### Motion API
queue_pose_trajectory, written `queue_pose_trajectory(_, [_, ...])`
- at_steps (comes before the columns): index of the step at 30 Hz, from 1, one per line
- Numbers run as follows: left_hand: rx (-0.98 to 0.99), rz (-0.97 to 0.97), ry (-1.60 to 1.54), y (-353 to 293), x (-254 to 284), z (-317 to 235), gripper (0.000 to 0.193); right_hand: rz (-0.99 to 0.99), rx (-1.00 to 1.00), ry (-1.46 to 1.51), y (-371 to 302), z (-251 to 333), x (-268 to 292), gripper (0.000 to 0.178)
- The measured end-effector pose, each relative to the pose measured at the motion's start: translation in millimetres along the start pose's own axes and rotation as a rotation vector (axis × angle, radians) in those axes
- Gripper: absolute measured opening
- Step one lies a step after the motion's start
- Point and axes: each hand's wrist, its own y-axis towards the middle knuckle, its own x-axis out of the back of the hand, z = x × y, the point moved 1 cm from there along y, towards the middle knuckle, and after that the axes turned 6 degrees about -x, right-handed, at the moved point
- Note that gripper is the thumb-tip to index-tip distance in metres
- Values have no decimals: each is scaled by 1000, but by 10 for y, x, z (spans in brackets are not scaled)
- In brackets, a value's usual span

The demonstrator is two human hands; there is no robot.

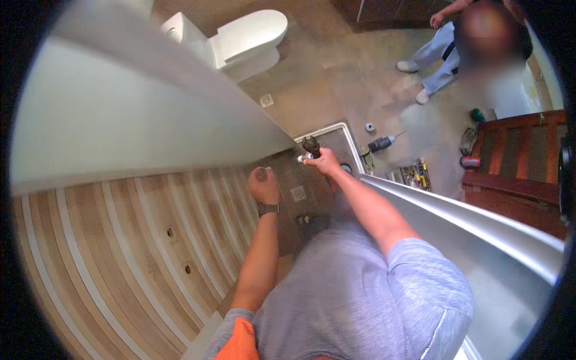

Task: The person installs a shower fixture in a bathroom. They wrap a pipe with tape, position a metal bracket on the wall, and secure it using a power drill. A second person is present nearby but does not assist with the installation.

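My right hand [326, 163] is closed around a wrench [311, 145] with a dark head that points away from me. A small white round piece [305, 158] sits at the fingertips of the same hand; its kind cannot be made out. My left hand [264, 187], with a dark watch [268, 209] on its wrist, is curled closed close to the wood-striped wall [162, 234]. Something small and dark shows between its fingers, too small to name. The two hands are apart, above the shower floor with its square drain [298, 192].
A white-framed threshold [354, 141] edges the floor; a glass panel [456, 222] stands on my right, a pale wall [150, 120] on my left. Beyond lie a cordless drill [382, 143], a tool tray [414, 175] and a toilet [252, 36]. Another person [441, 51] is at far right.
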Motion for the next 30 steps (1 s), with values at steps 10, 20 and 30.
queue_pose_trajectory(10, [-294, 293, 289, 10, -864, 81, 35, 128, -329, 2, 963, -853, -122, 62])
queue_pose_trajectory(20, [365, 560, -337, 182, -2471, 207, 29, 302, -326, 116, 1871, -1132, 778, 52])
queue_pose_trajectory(30, [746, 911, -697, 540, -4557, 1300, 32, 343, -346, 116, 3209, -2138, 1056, 46])
